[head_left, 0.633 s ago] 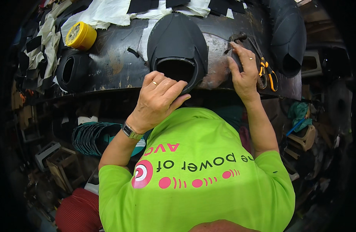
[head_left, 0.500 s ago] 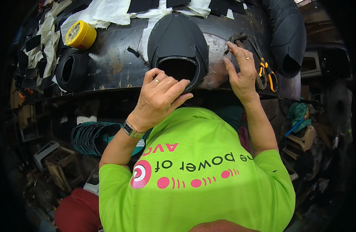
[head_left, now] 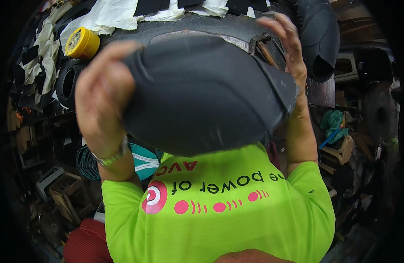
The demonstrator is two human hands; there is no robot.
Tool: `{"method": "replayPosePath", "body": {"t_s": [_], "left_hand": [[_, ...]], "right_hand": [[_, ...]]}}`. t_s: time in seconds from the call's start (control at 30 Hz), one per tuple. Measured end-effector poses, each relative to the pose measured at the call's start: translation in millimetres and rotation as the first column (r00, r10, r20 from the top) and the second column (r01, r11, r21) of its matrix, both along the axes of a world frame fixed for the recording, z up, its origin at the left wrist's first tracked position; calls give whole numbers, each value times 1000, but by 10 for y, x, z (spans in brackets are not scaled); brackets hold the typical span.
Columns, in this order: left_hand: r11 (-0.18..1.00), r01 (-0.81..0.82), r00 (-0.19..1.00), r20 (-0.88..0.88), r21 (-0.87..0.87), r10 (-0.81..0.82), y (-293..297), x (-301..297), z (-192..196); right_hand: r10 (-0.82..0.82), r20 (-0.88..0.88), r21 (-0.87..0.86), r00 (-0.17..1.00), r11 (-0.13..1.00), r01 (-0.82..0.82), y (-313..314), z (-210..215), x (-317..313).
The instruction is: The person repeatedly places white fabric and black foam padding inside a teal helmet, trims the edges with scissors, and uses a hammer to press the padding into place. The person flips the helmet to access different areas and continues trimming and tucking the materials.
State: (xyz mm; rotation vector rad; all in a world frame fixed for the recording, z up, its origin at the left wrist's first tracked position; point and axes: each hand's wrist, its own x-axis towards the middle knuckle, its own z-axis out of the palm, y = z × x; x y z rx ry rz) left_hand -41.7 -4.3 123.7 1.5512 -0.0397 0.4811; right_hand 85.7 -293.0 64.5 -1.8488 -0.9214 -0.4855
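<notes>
A black shoe upper [head_left: 206,94], smeared by motion, is held up crosswise above the bench's near edge. My left hand [head_left: 103,90], also blurred, is closed on its left end, with the fingertips over the upper rim. At the other end, my right hand [head_left: 294,52] has its fingers stretched upward and apart. The heel of that hand is close beside the upper; contact there cannot be made out. Just behind the upper lies a hammer-like tool [head_left: 264,49] with a brown handle, partly covered.
Yellow tub [head_left: 82,43] at the bench's left. More black shoe uppers lie at the left [head_left: 69,83] and far right [head_left: 318,39]. White cloth [head_left: 110,15] and black scraps cover the back. Below left are teal-edged pieces [head_left: 87,162] and a wooden stool [head_left: 70,195].
The shoe upper has come up off the bench toward me and turned crosswise. My left hand rose leftward with it; my right hand moved up from beside the hammer-like tool. The orange-handled pliers are now hidden.
</notes>
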Motion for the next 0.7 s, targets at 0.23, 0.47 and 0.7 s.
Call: {"method": "replayPosePath", "body": {"t_s": [0.23,0.47,0.7], "left_hand": [[865,136,925,-250,-483,-285,181,775,-723],[966,115,964,-260,230,-53,7,463,-1406],[898,212,969,-202,385,-142,154,509,-1290]], "right_hand": [[165,-839,144,518,986,-81,307,-249,-41],[58,-784,121,618,991,61,238,-819,-127],[-166,-349,-53,922,986,157,208,-584,-247]]}}
